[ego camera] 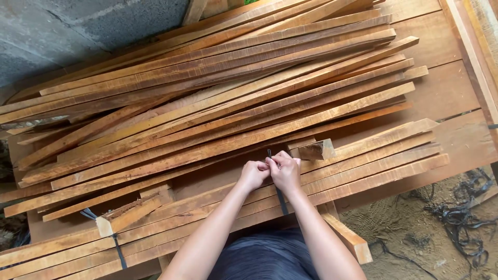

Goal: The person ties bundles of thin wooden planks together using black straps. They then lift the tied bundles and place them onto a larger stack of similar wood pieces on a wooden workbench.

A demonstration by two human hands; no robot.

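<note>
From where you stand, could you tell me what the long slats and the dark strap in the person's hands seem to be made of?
Long orange-brown slats: raw sawn wood, showing grain and a matte, unvarnished face. Thin dark strap: probably plastic banding or rubber, flat and flexible; too small to be sure. Both the left hand and right hand pinch its upper end.

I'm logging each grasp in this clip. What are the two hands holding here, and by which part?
Both the left hand and right hand pinch the upper end of a dark strap that wraps the bundle of wooden slats.
</note>
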